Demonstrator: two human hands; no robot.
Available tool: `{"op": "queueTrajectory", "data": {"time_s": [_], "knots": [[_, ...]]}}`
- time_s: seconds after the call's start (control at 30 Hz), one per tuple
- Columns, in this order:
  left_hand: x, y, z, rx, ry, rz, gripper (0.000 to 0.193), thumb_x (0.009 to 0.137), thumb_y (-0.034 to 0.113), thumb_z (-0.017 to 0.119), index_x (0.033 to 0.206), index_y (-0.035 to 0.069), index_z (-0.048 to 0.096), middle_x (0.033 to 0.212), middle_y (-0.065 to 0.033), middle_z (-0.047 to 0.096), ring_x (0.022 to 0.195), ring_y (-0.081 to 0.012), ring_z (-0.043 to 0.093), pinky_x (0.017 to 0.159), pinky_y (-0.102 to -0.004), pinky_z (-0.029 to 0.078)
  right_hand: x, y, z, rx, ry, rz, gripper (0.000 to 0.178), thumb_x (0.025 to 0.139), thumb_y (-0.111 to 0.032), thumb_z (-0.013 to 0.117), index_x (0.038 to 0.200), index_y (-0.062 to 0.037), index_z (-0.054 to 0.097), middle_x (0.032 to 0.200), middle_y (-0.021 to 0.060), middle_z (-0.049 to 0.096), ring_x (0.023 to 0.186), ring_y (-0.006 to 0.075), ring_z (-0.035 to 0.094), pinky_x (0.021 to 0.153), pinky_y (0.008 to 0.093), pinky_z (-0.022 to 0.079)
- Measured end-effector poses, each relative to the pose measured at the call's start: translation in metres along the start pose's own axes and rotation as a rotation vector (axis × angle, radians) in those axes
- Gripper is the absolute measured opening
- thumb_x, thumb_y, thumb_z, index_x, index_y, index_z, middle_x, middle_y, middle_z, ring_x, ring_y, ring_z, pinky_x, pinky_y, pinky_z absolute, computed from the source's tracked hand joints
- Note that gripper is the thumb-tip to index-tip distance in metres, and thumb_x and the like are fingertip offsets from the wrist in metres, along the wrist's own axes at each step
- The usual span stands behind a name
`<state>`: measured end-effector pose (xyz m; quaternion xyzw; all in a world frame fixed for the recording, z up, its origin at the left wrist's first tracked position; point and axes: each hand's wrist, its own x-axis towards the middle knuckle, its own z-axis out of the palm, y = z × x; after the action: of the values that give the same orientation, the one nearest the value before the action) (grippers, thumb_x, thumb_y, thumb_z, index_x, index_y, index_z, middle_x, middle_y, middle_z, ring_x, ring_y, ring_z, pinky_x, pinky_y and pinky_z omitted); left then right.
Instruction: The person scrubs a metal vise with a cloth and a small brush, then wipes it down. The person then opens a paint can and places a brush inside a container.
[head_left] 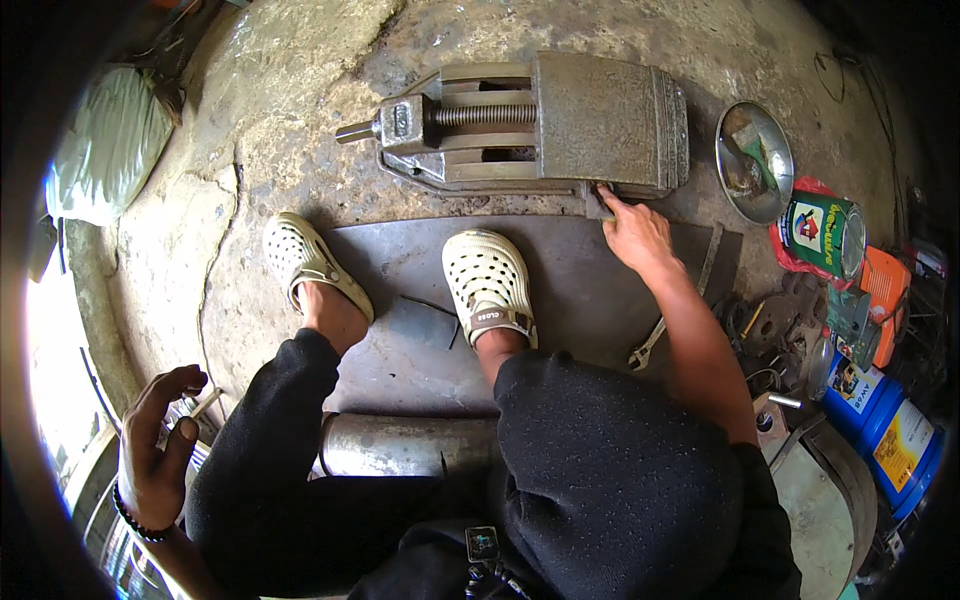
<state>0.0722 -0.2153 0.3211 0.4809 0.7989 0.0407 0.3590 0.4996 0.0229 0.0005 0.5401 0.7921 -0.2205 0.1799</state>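
Observation:
A machine vise (610, 120) of bare grey metal lies on the concrete, its threaded screw and square-ended shaft pointing left. My right hand (640, 237) reaches to its near lower edge. The fingers press a small flat grey piece (597, 204), resembling folded sandpaper, against the vise's side; fingertips partly hide it. At lower left, my left hand (158, 455) hangs in the air, away from the vise, fingers curved and apart. A thin pale stick (207, 403) shows beside its fingertips; I cannot tell whether the hand holds it.
Under my feet lies a metal sheet (390, 375) with a dark grey sheet piece (423, 323). An adjustable wrench (655, 335) rests at right. Beyond are a metal bowl (757, 205), green can (835, 240), orange tool (884, 300) and blue containers (875, 420). A metal cylinder (400, 445) lies near me.

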Motion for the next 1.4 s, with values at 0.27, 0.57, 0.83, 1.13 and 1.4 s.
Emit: {"op": "queueTrajectory", "data": {"time_s": [0.27, 0.57, 0.83, 1.13, 1.4], "knots": [[-0.003, -0.003, -0.004, -0.041, 0.003, -0.017, 0.058, 0.091, 0.046, 0.058, 0.119, -0.006, 0.061, 0.112, -0.0212, 0.066, 0.106, -0.0334, 0.063, 0.094, -0.0423, 0.046, -0.009, -0.011, 0.020, 0.295, -0.029, 0.289, 0.061, 0.089, -0.028, 0.051, 0.149, -0.0242, 0.039, 0.117, 0.0278, 0.063, 0.109, 0.0453, 0.059, 0.097, 0.0500, 0.046], [-0.009, 0.004, -0.015, -0.026, 0.004, 0.061, 0.059, 0.091, 0.045, 0.058, 0.120, -0.006, 0.059, 0.113, -0.0221, 0.065, 0.108, -0.0364, 0.062, 0.096, -0.0447, 0.045, -0.051, -0.018, 0.045, 0.360, 0.019, 0.310, 0.033, 0.090, -0.026, 0.052, 0.111, -0.0020, 0.060, 0.104, 0.0282, 0.064, 0.103, 0.0471, 0.059, 0.087, 0.0515, 0.046], [-0.011, 0.020, -0.033, 0.252, 0.170, 0.185, 0.039, 0.089, 0.019, 0.063, 0.120, -0.005, 0.061, 0.116, -0.0217, 0.064, 0.112, -0.0371, 0.060, 0.098, -0.0420, 0.045, -0.048, -0.076, -0.070, 0.537, 0.105, -0.235, 0.027, 0.093, -0.027, 0.059, 0.095, 0.0000, 0.062, 0.078, 0.0271, 0.062, 0.078, 0.0461, 0.062, 0.071, 0.0496, 0.049], [0.129, -0.013, 0.018, 0.068, 0.373, 0.743, 0.059, 0.089, 0.033, 0.070, 0.136, 0.004, 0.051, 0.129, -0.0200, 0.059, 0.116, -0.0336, 0.060, 0.101, -0.0416, 0.048, 0.007, -0.241, -0.196, 0.259, 0.102, -1.101, 0.027, 0.086, -0.009, 0.058, 0.110, -0.0008, 0.066, 0.139, 0.0194, 0.050, 0.132, 0.0345, 0.047, 0.106, 0.0410, 0.039], [0.225, -0.111, 0.067, -0.598, 0.664, 0.447, 0.023, 0.096, 0.019, 0.065, 0.105, -0.002, 0.066, 0.087, -0.0090, 0.070, 0.083, -0.0115, 0.063, 0.074, -0.0277, 0.051, 0.082, -0.374, -0.153, 0.440, 0.215, -1.099, 0.037, 0.093, -0.027, 0.066, 0.119, -0.0016, 0.064, 0.134, 0.0170, 0.056, 0.129, 0.0281, 0.051, 0.108, 0.0368, 0.037]]}}
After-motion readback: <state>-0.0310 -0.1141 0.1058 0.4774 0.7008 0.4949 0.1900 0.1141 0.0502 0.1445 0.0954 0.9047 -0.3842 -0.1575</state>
